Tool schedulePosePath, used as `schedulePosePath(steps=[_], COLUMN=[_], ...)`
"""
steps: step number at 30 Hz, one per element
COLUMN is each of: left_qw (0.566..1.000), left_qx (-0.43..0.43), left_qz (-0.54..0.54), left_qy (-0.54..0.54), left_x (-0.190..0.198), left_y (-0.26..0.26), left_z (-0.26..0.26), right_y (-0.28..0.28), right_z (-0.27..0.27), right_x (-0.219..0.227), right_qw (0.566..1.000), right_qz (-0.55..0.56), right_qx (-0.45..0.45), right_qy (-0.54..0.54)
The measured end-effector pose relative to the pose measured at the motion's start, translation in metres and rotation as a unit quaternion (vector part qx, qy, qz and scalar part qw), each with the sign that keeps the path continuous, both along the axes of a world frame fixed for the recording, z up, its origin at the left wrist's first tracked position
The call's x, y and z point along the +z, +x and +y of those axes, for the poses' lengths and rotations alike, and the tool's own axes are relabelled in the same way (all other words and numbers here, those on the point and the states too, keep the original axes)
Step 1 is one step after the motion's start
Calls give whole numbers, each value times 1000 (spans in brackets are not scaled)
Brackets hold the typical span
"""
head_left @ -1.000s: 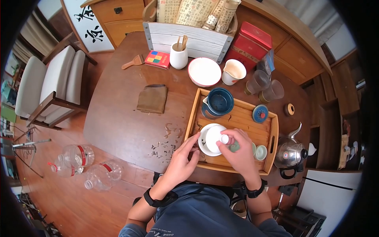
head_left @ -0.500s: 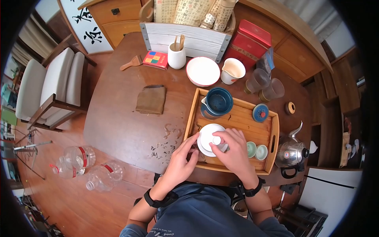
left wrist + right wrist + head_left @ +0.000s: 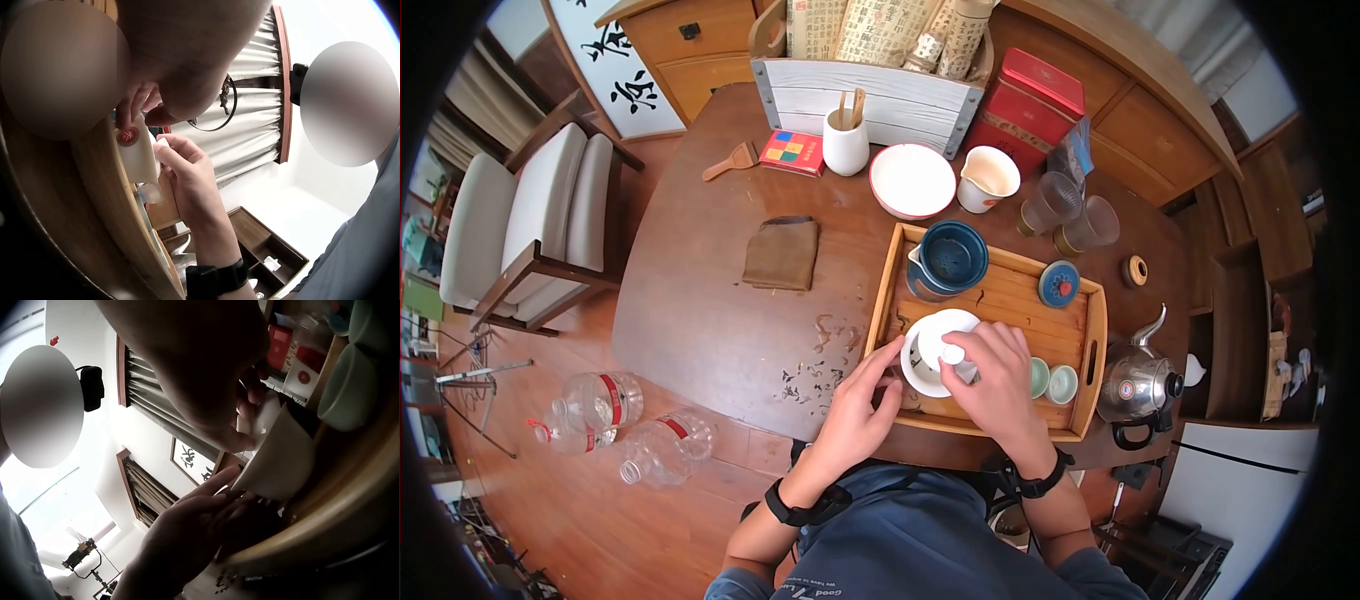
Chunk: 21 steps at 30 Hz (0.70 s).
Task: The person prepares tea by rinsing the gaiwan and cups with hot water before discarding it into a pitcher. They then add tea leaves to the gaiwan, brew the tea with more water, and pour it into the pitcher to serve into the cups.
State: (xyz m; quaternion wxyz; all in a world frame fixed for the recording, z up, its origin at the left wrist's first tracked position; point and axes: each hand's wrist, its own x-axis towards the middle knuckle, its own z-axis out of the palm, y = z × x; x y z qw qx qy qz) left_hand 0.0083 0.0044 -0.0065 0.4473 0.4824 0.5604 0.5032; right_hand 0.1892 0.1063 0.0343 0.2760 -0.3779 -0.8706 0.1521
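Note:
A white gaiwan bowl (image 3: 911, 374) stands on the wooden tray (image 3: 1040, 322), with dark tea leaves inside showing past its lid. My right hand (image 3: 997, 380) pinches the knob of the white lid (image 3: 945, 330), which lies tilted over the bowl's far side. Beside the bowl's left edge, my left hand (image 3: 862, 402) has its fingers extended, the fingertips right at the rim and the thumb held apart. From the right wrist view, the bowl's outer wall (image 3: 284, 462) shows between both hands. A red round mark is on the bowl (image 3: 137, 162) in the left wrist view.
On the tray are a blue pitcher (image 3: 948, 262), a blue lid (image 3: 1059, 285) and pale green cups (image 3: 1062, 385). A steel kettle (image 3: 1135, 385) stands to its right. Loose tea leaves (image 3: 805, 383) and a folded brown cloth (image 3: 781, 254) lie left.
My right hand first brought the lid left over the bowl, covering the leaves, then shifted it toward the far side, so leaves show again. My left hand has stayed at the rim.

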Motion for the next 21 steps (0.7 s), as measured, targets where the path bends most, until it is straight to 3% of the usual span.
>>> schedulePosePath(steps=[21], left_qw=[1000], left_qx=[-8], left_qz=[0], left_qy=[-7], left_x=[3], left_y=[-2], left_z=[-1], right_y=[-3], right_z=[-3], right_x=[0], right_qw=[997], right_qz=[21], right_qx=[-8], right_qy=[-78])
